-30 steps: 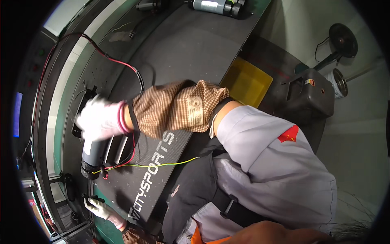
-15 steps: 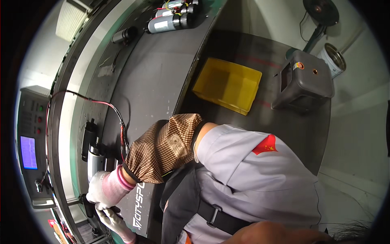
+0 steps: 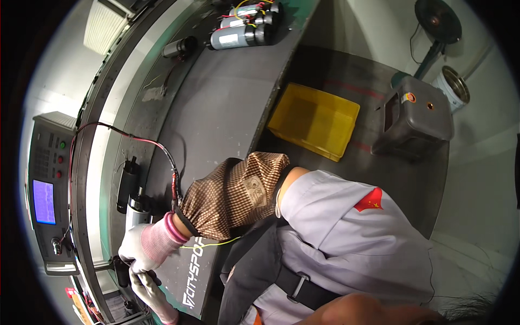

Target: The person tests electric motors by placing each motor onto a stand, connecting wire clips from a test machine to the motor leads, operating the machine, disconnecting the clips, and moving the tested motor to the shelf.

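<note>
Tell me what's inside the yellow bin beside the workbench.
The yellow bin looks empty: only its bare yellow floor and walls show. Its near-left corner is hidden behind the edge of the workbench, so anything small tucked there cannot be seen.

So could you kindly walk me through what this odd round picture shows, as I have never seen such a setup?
It comes from a fisheye camera on a person's head, looking down, so straight edges bend. There is no machine arm, only two gloved hands. The right hand, with a brown checked sleeve cover, closes its grip on a silver cylindrical motor wired red and black. The left hand touches dark parts below. On the dark bench lie more motors. A tester with a blue screen stands left; a yellow bin sits on the floor.
</note>
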A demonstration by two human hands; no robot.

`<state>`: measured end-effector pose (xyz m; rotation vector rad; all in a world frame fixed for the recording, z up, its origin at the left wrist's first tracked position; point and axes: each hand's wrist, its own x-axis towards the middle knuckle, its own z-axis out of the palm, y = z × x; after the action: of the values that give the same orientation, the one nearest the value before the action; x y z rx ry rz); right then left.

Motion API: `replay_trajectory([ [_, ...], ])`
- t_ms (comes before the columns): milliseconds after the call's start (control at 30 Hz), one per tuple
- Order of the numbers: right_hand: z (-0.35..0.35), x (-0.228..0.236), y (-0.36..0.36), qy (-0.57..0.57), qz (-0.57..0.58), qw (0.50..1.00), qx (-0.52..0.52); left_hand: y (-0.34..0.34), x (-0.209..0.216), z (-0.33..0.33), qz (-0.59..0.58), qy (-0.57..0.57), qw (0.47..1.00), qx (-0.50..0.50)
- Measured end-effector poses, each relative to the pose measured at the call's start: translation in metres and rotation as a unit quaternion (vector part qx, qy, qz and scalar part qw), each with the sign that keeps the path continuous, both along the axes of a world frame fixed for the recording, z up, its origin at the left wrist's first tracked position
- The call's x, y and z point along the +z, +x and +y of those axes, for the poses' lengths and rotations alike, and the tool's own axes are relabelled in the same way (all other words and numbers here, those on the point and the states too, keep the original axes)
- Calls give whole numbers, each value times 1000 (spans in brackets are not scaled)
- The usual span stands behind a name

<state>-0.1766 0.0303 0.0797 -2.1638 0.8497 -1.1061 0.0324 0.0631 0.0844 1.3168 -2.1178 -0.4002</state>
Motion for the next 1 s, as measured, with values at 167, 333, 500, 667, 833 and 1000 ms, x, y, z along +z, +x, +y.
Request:
replay_trajectory([
  [167, -7, 2, 4, 19, 10, 1000, 13, 8, -5, -12, 36, 34, 999, 8],
  [333, -25, 2, 21, -87, -41, 994, 61, 25, 9, -6, 41, 26, 995, 83],
  [500, -58, 9, -15, -164, -31, 982, -90, 62, 9, -48, 120, 87, 983, 104],
  [667, -91, 9, -40, -90, 93, 971, -202, 82, -5, -101, 164, 73, 980, 83],
  [833, -85, 9, -28, -48, 174, 958, -223, 87, -24, -112, 76, 68, 994, 29],
  [1000, -88, -6, -26, -68, 199, 946, -248, 95, -69, -123, 94, 41, 994, -35],
])
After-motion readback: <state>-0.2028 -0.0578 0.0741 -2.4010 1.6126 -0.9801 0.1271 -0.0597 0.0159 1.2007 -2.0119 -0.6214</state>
